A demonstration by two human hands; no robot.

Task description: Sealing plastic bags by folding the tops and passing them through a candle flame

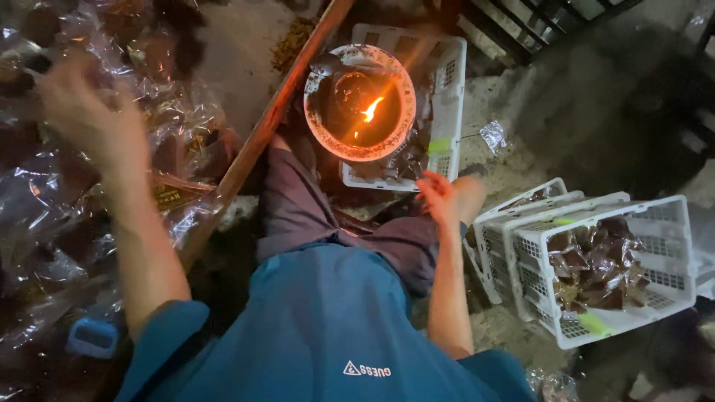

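Blue cloth covers the near torso; left hand, fingers loosely spread, hovers over crinkly clear packets far left; right hand, grasp unclear, touches one white lattice basket under one round flame bowl; two stacked baskets right

2 hands; 1 flame bowl; 4 white baskets; 1 blue tape dispenser.

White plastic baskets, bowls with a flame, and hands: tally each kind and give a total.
White slotted plastic baskets: 4, one under the bowl, three nested at the right, the front one holding clear-wrapped brown packets
Round bowl with a burning flame: 1
Bare hands: 2, left hand, right hand
Total: 7
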